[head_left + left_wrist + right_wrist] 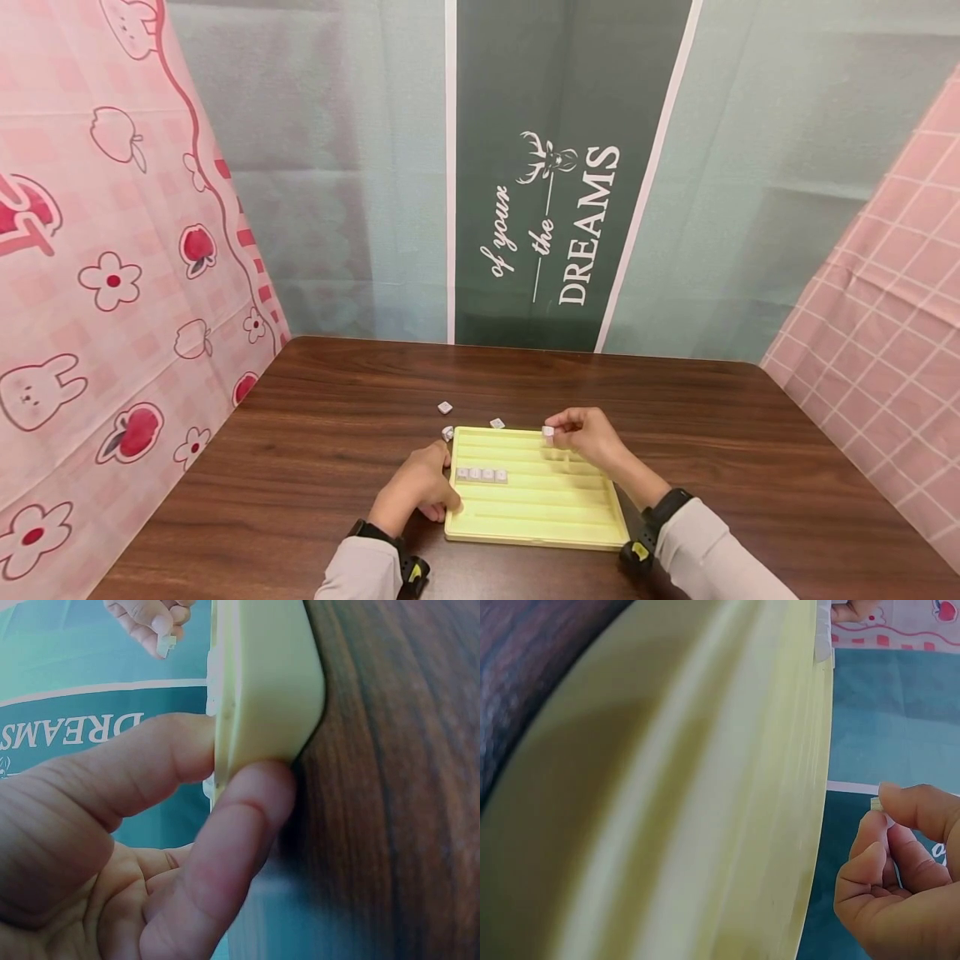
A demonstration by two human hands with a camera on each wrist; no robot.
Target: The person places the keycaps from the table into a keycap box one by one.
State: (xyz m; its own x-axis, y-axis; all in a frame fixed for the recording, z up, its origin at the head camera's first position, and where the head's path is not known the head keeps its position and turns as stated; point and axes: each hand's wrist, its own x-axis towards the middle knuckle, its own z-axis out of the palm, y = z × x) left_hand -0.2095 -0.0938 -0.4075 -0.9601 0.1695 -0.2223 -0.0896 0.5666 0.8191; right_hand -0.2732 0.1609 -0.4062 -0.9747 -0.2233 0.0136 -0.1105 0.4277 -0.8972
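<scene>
A pale yellow ridged tray (532, 531) lies on the table. My left hand (416, 483) grips its left side; in the left wrist view the thumb and a finger pinch the tray's edge (274, 675). Over the tray's far right part, my right hand (592, 437) holds a small white keycap (548, 432) between thumb and fingertips. In the right wrist view that keycap (876, 803) is mostly covered by the fingers. Several white keycaps (482, 475) stand side by side in one tray row, at its left end. Their markings are too small to read.
Loose keycaps lie on the brown wooden table (360, 400) beyond the tray, one farther back (445, 407), one near the far edge (497, 423), and others by the far left corner (447, 432). Printed cloths hang behind and on both sides.
</scene>
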